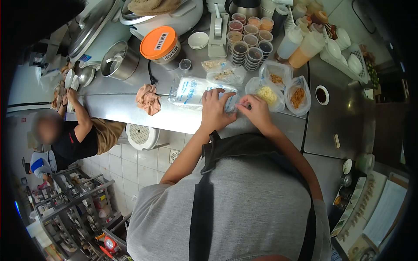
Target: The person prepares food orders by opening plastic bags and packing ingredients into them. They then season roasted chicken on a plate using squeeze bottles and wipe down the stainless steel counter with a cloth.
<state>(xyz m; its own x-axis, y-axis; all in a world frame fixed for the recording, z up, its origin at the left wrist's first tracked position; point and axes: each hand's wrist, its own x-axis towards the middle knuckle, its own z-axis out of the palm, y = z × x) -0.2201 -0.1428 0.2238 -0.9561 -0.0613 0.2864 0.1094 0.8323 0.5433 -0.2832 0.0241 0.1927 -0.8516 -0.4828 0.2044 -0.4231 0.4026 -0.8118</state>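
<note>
A clear pack of white plastic bags (188, 92) with blue print lies on the steel counter in front of me. My left hand (217, 108) rests over its right end, fingers spread and curved. Close beside it, my right hand (257, 111) pinches thin clear plastic at the pack's end; the fingertips partly hide it. Just beyond the right hand stand open plastic bags of yellow shreds (267, 95), brown crispy bits (277, 80) and orange-brown shreds (298, 98). Behind the pack are small bags of chopped pieces (224, 75).
Stacked sauce cups (251, 41), a tape dispenser (218, 37) and an orange-lidded hoisin tub (160, 45) line the back. Squeeze bottles (289, 43) stand right, near a sauce dish (322, 95). A crumpled cloth (148, 99) lies left. Another person (76, 135) works at far left.
</note>
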